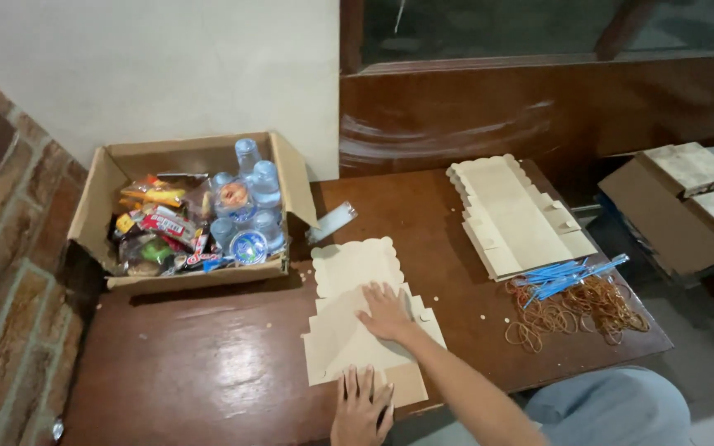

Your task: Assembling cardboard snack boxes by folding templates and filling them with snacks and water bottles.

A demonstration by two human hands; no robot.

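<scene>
Hands: left (pixel 363 406), right (pixel 386 311) flat on cardboard blank (pixel 349 330); table (pixel 200 372)

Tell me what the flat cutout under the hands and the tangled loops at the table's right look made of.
The flat cutout looks like thin tan cardboard: matte, with scalloped edges and fold lines. The loops look like rubber bands: thin, limp, orange-brown rings in a heap.

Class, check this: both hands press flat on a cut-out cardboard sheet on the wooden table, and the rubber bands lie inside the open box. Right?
Not quite. The head view shows the rubber bands loose on the table, right of the sheet, not inside the box.
</scene>
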